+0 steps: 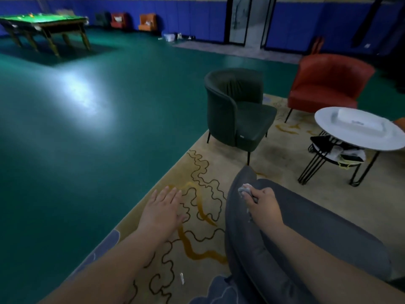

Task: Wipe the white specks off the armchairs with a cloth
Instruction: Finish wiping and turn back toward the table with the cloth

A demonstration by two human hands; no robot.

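Grey armchair point(285, 233) rim is being wiped; right hand point(264, 205) is pinching the cloth point(245, 190). Left hand point(163, 207) is hovering flat, holding nothing. Better pressing firmly along the rim, catching specks point(248, 212).

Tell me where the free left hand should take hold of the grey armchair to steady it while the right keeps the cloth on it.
Probably the rounded top edge of the grey armchair, coming in from its left side. The left hand hovers open over the rug just beside that edge, and the padded rim curves outward there, giving fingers something to wrap. The right hand pinches the cloth further up the rim.
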